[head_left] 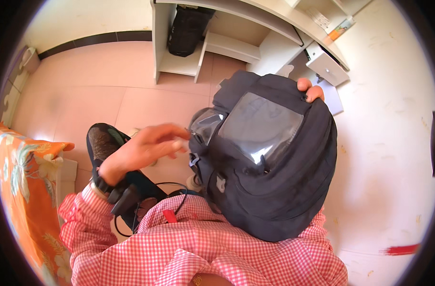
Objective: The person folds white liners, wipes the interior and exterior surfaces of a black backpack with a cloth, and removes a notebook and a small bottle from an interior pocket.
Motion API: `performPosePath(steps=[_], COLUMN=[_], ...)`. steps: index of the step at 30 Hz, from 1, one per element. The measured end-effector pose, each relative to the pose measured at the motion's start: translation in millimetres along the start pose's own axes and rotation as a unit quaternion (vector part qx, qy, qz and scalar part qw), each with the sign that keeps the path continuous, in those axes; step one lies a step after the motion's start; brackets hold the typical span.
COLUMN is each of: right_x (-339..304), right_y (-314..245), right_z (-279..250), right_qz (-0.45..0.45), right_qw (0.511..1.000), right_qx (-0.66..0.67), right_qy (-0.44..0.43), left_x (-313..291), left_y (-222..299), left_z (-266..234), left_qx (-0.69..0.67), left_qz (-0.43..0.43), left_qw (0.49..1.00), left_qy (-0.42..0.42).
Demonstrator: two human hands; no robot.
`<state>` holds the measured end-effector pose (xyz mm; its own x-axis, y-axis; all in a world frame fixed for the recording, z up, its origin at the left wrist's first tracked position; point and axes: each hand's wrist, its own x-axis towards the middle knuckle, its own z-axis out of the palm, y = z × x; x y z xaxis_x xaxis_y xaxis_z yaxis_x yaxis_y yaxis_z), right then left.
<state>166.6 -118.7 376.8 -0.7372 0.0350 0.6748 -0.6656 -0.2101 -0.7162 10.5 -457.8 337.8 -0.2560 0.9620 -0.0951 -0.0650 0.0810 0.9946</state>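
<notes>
A black backpack (pixel 294 152) with a large clear plastic window (pixel 263 125) on its face leans against my chest and lap. On its left side sits a smaller clear pocket (pixel 208 125). My right hand (pixel 311 90) grips the bag's far upper edge; only its fingertips show, the rest is hidden behind the bag. My left hand (pixel 153 145) hovers just left of the small pocket, fingers stretched out and slightly blurred, with nothing in them. A dark strap with a black device (pixel 123 198) is on my left wrist.
Beyond the bag stands a white desk (pixel 158 43) with shelves, a dark bag (pixel 188 31) inside and a small drawer (pixel 327 68) pulled out. An orange flowered cloth (pixel 29 176) hangs at the left. A black cable (pixel 179 188) loops by my lap. A white wall (pixel 384 157) rises at the right.
</notes>
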Motion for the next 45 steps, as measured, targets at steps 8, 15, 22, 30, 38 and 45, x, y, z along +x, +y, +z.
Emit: performPosePath(steps=[8,15,22,30,38,45], right_x=[-37.0,-108.8,-135.8,-111.2,-116.9,-115.1], right_y=[-56.0,-81.4,-78.9,-77.7,-78.7,-60.0], right_z=[35.8,45.5,31.0,41.1,30.6,28.1], right_qz=[0.038,0.112,0.105,0.139,0.141,0.065], right_qw=[0.999,0.988,0.987,0.984,0.977,0.975], right_qx=[0.007,-0.044,-0.046,-0.070,-0.123,-0.160], right_qy=[-0.039,0.093,0.111,0.089,0.099,0.138], left_x=[61.1,58.2,85.3,107.3,104.3,109.5], left_y=[-6.2,-33.2,-42.4,-11.5,12.0,-8.2], left_z=[91.8,116.7,65.6,81.0,29.2,27.5], left_qx=[0.037,0.016,-0.005,-0.003,-0.018,0.001], left_qz=[0.086,0.070,0.021,-0.056,0.036,0.044], left_qw=[0.994,0.994,0.993,0.998,0.996,0.992], left_qy=[-0.055,-0.084,0.112,-0.001,0.076,0.118])
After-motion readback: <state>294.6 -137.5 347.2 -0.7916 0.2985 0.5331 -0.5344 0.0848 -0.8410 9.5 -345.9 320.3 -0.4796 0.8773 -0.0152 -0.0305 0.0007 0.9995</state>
